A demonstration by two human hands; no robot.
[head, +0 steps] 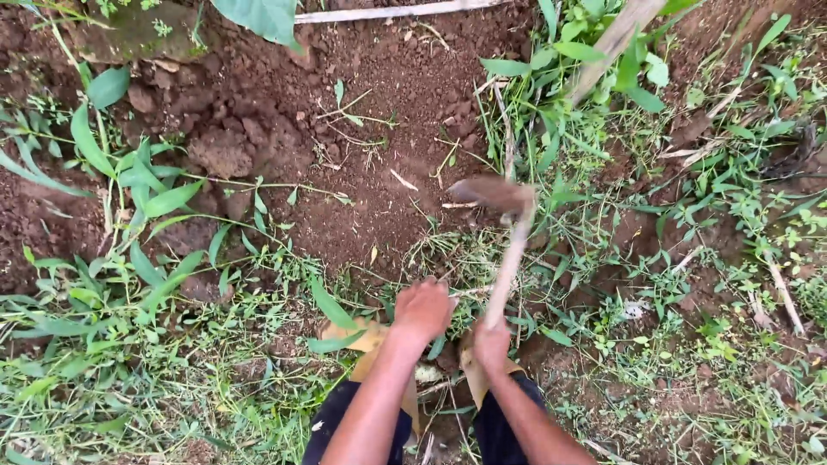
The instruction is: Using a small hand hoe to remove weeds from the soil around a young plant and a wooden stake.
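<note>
A: Entry, far left first. Broad-leaved weeds (129, 185) stand at the edge of the dug red-brown soil (379, 112), with loose clods (222, 151) beside them.

B: And centre frame?

A: The left hand (423, 308) is curled into a loose fist, knuckles up, just left of the tool's shaft. Whether it holds anything cannot be told; nothing shows between its fingers.

B: The right?

A: The right hand (492, 342) is closed around the lower end of the wooden handle (508, 267). The handle runs up and slightly right to the hoe blade (493, 195), which is motion-blurred, so contact with the ground cannot be told. The blade sits over the near right edge of the bare soil, where grass begins.

B: Further right?

A: Grass and low weeds (689, 258) on patchy earth. A pale wooden pole (613, 41) slants across the upper right, and a thin stick (392, 12) lies along the top edge.
</note>
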